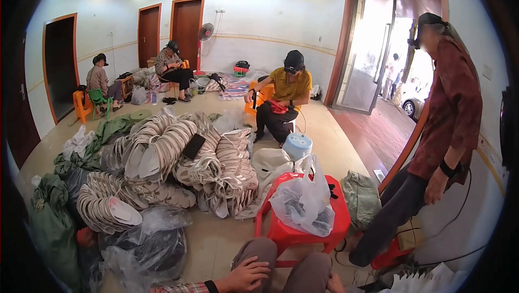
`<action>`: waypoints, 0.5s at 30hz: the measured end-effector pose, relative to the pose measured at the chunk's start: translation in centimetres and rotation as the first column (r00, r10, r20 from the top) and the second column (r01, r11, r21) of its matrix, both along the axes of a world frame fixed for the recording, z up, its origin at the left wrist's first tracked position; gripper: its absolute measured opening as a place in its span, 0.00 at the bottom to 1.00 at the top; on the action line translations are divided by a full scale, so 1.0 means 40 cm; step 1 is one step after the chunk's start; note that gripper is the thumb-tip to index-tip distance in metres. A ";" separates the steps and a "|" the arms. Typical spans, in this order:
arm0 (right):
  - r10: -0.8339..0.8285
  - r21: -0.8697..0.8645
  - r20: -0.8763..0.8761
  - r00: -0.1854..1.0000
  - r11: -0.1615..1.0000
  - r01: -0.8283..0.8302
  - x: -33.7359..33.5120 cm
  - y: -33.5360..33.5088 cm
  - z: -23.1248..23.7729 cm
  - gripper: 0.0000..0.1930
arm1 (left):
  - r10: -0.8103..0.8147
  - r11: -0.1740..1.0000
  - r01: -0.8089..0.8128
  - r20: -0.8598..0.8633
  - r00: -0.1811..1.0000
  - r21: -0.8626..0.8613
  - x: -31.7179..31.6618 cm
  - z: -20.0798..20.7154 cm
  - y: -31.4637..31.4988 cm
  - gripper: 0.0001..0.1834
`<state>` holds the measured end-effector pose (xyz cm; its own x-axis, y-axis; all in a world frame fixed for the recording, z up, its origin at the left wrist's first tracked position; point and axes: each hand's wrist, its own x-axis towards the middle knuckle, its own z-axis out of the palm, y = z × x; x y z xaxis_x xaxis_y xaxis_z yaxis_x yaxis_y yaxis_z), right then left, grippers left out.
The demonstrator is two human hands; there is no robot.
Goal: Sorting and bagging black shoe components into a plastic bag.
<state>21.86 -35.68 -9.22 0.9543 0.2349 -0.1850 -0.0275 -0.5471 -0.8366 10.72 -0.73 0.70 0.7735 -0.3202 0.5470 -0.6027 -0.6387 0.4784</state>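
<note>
My left hand (246, 275) lies over my left knee, its fingers stretched across the grey trouser leg and nothing held. Beside my right knee only a small part of my right hand (335, 282) shows at the lower edge; its fingers cannot be made out. In front of my knees stands a red plastic stool (332, 228), with a translucent plastic bag (304, 205) on top of it. To the left is a large heap of stacked beige shoe pieces (157, 149), with a dark phone-like slab (193, 146) lying on it.
Clear plastic wrapping (148, 247) and green sacks (51, 222) lie at the left. A light-blue stool (297, 145) stands beyond the red one. A person in dark red (454, 93) stands at the right by cables; a person in yellow (286, 84) and two others sit farther back.
</note>
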 end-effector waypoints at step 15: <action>0.136 -0.131 0.095 0.986 0.984 -0.123 0.028 -0.022 -0.112 0.17 | -0.032 0.993 0.037 -0.046 0.998 0.112 0.035 -0.029 0.016 0.13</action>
<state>22.97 -36.54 -13.71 0.9328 0.3388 -0.1231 0.1328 -0.6405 -0.7564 12.12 -0.09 -0.44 0.7835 -0.4051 0.4712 -0.6053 -0.6689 0.4314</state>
